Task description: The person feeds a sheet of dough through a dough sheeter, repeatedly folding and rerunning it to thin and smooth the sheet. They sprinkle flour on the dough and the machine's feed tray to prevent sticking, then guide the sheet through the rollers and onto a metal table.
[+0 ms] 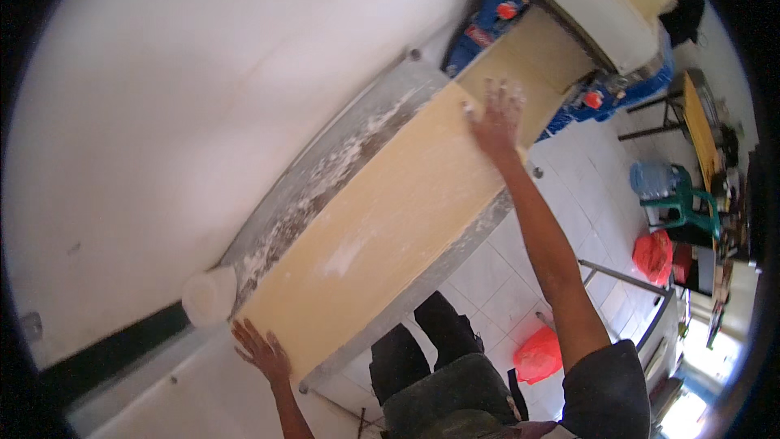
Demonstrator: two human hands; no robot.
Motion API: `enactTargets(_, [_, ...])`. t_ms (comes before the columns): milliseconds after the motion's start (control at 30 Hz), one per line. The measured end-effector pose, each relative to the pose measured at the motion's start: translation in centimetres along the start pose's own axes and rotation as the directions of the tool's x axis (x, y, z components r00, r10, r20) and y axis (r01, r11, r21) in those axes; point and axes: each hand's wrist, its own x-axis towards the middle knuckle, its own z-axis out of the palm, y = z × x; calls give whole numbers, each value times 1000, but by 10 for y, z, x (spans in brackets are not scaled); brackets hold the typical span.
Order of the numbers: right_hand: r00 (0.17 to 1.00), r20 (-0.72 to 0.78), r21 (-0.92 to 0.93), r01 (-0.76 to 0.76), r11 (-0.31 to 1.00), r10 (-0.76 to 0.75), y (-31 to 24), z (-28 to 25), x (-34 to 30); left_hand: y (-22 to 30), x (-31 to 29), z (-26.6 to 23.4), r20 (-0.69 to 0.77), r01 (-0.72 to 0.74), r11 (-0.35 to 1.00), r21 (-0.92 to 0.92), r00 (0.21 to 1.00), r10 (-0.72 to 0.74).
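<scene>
Long pale-yellow dough sheet (390, 219) stretched along the floured metal counter (325, 175), far end running into the blue rolling machine (569, 49). Left hand (262, 351) flat on the near end, grip open, fingers spread, clasping nothing. Right hand (496, 122) pressed on the far part, grip likewise open. White roll (209, 295) just beside the near corner.
</scene>
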Motion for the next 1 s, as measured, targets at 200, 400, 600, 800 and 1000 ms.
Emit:
enactTargets(200, [838,373,584,121,803,-398,-235,-73,-191,-7,4,4,-103,-22,999,-32,994,18])
enactTargets(400, [625,320,920,-26,390,-712,-365,-156,-279,-21,-4,0,19,-102,983,-151,994,107])
enactTargets(600, [926,376,-70,18,997,9,-209,-115,-162,-59,-48,7,54,-86,936,-341,992,111])
enactTargets(800, [787,292,643,260,720,-544,-428,-174,-360,-80,-70,-18,-147,-48,684,-728,985,-87])
enactTargets(1000, [591,112,638,573,514,-799,-510,-226,-404,-36,-31,-33,-225,-227,671,-706,970,91])
